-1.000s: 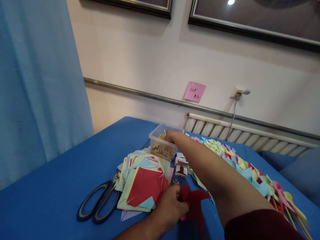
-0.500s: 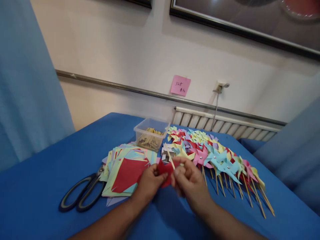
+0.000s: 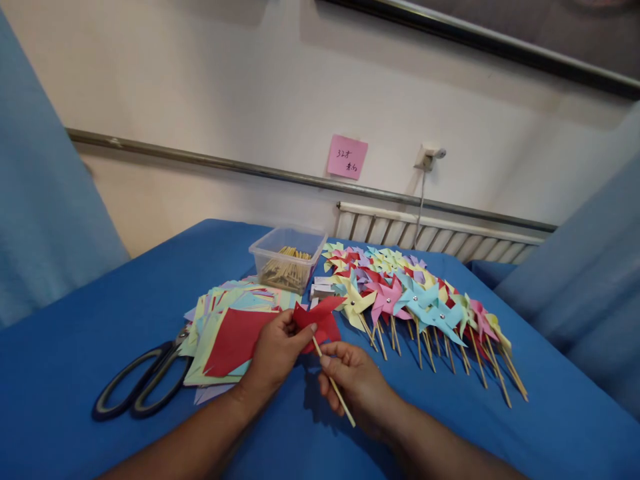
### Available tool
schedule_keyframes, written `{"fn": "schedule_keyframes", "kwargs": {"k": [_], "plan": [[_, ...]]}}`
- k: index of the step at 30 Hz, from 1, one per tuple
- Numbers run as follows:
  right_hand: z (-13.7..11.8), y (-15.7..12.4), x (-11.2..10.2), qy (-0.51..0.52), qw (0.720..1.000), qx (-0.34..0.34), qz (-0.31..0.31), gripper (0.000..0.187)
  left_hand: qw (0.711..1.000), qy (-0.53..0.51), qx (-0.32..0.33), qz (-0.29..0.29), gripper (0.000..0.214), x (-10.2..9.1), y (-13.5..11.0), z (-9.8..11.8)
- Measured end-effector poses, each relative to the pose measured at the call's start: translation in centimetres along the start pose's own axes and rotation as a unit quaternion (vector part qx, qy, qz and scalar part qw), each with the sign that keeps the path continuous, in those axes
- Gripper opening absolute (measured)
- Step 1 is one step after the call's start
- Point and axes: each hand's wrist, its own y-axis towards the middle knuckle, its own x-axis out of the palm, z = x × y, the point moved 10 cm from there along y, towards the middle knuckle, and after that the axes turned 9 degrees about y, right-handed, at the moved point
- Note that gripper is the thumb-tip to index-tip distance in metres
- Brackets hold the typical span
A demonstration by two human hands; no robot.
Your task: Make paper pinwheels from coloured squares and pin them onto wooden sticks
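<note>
1. From my remote post, I have the red pinwheel [image 3: 325,320] directly at my left grip [image 3: 277,350], whose thumb and fingers pinch its left side; the blades spread out to the right of them.
2. My right grip [image 3: 357,380] sits just right of and nearer than the pinwheel, thumb and fingers pinching a thin wooden stick [image 3: 343,400] partway along. The stick slants, its far end at the red paper, its near end sticking out past my fingers. Whether paper and stick are joined, I cannot tell.
3. Left of my left grip lies a fanned stack of coloured sheets [image 3: 206,367], a red one on top. Dark-handled scissors [image 3: 161,367] rest to its left, their blades hidden by the paper.
4. Behind the stack I see a clear plastic tub [image 3: 263,257] holding sticks; small white boxes [image 3: 320,288] stand to its right.
5. Many finished pinwheels [image 3: 417,300] lie in overlapping rows on the right, sticks toward the near side.
6. Everything rests on a worktop covered in blue cloth [image 3: 125,300].
7. Beyond it, a pale wall carries a metal pipe [image 3: 250,170], a pink note [image 3: 347,157], and a socket [image 3: 427,157] above a white radiator [image 3: 390,227]. Blue curtains [image 3: 50,173] hang left and right.
</note>
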Motion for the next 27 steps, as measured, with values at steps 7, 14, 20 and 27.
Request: {"fn": "schedule_keyframes", "kwargs": {"k": [7,14,20,27], "plan": [[0.7,0.1,0.2,0.061,0.998,0.014,0.013,0.046,0.999,-0.026,-0.045,-0.001,0.025,0.2,-0.2,-0.5],[0.3,0.1,-0.6,0.101,0.995,-0.007,0.011,0.043,0.999,-0.006,-0.035,-0.029,0.024,1.2,-0.4,-0.7],[0.6,0.4,-0.8,0.087,0.996,0.002,0.004,0.046,0.998,0.018,-0.044,-0.041,0.025,1.5,-0.4,-1.3],[1.2,0.4,-0.7,0.086,0.995,0.012,-0.040,0.044,0.997,0.057,-0.039,-0.032,0.024,1.2,-0.3,-1.4]]}}
